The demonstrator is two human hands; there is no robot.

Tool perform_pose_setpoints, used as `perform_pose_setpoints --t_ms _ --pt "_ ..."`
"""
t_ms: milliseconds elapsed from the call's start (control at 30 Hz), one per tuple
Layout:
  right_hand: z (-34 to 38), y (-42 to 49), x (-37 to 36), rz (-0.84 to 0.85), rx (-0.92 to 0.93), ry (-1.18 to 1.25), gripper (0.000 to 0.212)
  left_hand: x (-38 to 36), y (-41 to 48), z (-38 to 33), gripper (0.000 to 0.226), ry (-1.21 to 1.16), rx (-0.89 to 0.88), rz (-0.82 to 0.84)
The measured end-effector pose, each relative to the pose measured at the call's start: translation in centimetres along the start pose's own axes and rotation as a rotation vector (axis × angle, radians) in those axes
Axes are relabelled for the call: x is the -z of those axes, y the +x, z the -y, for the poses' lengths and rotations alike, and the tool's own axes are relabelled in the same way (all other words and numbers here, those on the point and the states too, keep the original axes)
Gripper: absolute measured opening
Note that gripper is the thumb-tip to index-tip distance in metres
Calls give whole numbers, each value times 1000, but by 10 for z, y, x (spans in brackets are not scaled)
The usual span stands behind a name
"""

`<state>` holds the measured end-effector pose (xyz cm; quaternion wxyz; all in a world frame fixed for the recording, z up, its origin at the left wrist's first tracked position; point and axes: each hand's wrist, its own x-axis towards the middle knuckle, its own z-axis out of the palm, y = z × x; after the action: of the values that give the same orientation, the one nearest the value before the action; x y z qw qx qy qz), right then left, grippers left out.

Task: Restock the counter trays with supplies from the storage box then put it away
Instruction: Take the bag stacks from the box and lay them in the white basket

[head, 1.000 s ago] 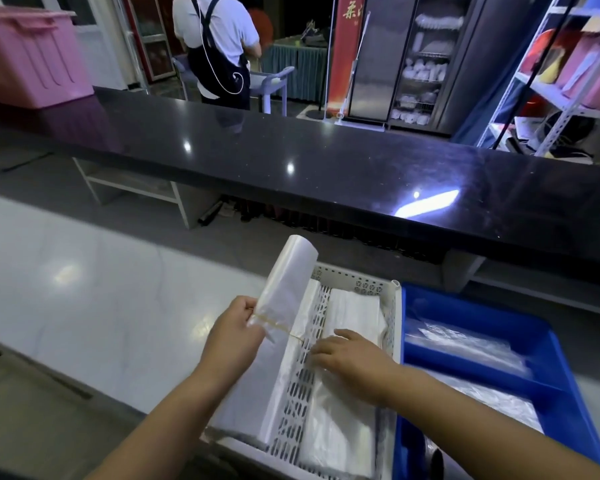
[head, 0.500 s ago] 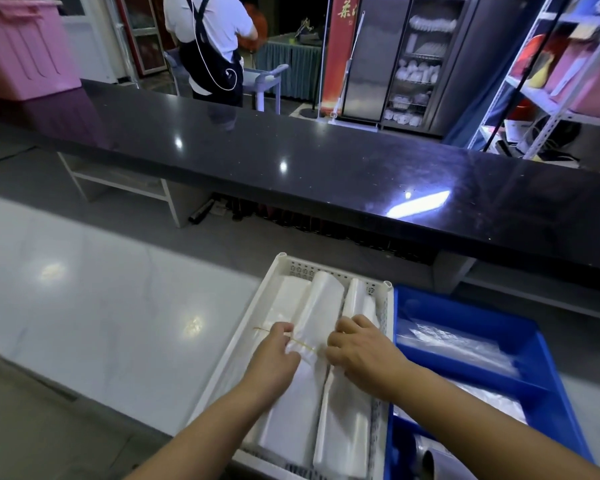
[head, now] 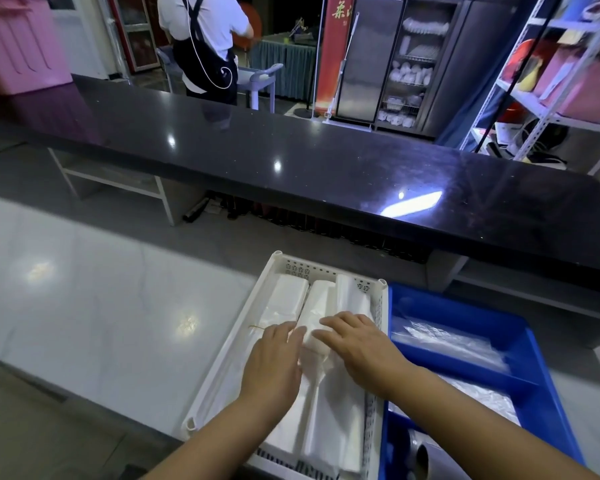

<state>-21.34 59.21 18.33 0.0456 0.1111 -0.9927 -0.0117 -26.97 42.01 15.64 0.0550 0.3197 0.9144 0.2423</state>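
Note:
A white perforated tray stands on the pale counter and holds three long bundles of white plastic bags lying side by side. My left hand lies flat, fingers spread, on the seam between the left bundle and the middle bundle. My right hand presses flat on the middle bundle and the right bundle. A thin rubber band circles the left bundle beside my left fingers. A blue bin touching the tray's right side holds clear plastic packets.
The pale counter stretches left of the tray. A raised black countertop runs across behind it. A pink storage box sits at the far left. A person in a white shirt stands beyond the counter. Metal shelving rises at right.
The bundle I held upright over the tray now lies flat in it between the others. Both hands have come down and flattened on top of the bundles.

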Motion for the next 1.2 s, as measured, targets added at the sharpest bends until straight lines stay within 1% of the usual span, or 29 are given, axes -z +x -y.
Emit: perform_pose_setpoints --t_ms 67,133,200,267,333,400,500,600,633,700,733,767,833,900,1033,1100,1200 --pt "-3 1 0 8 -22 30 58 1 -2 4 50 -13 -16 92" --pt "-7 3 -1 19 -39 42 51 2 -4 6 49 -46 60 156" --pt "-11 8 -3 33 -40 57 42 3 -3 5 47 -69 159 159" --pt "-15 13 -6 55 -18 54 39 5 -2 2 35 -91 231 159" --pt "-19 17 -10 79 -5 31 38 7 0 0 25 -85 260 192" --pt "-21 21 -13 125 -4 26 37 10 -1 -2 24 -42 257 205" --pt "-19 23 -19 171 -23 51 46 12 -4 -7 23 73 148 117" --pt "-22 25 -19 169 -71 63 61 8 -12 -11 27 -56 -14 40" --pt "-24 26 -20 176 -72 62 63 6 -15 -12 31 -61 -91 38" --pt "-25 27 -22 224 -57 66 63 -2 -19 -11 41 31 -256 88" --pt "-26 27 -24 256 -54 74 62 -5 -20 -8 46 83 -306 128" --pt "-26 27 -26 288 -58 79 62 -6 -21 -6 50 114 -316 170" --pt "-29 30 -30 351 -86 65 66 -7 -23 0 52 120 -281 235" --pt "-34 37 -32 378 -138 41 68 -5 -26 5 52 99 -254 287" --pt "-41 55 -31 317 -244 86 66 11 -38 5 51 44 -189 385" --pt "-41 64 -29 256 -274 135 60 20 -48 5 41 28 -102 353" --pt "-30 76 -23 97 -230 140 46 37 -67 10 31 59 72 207"
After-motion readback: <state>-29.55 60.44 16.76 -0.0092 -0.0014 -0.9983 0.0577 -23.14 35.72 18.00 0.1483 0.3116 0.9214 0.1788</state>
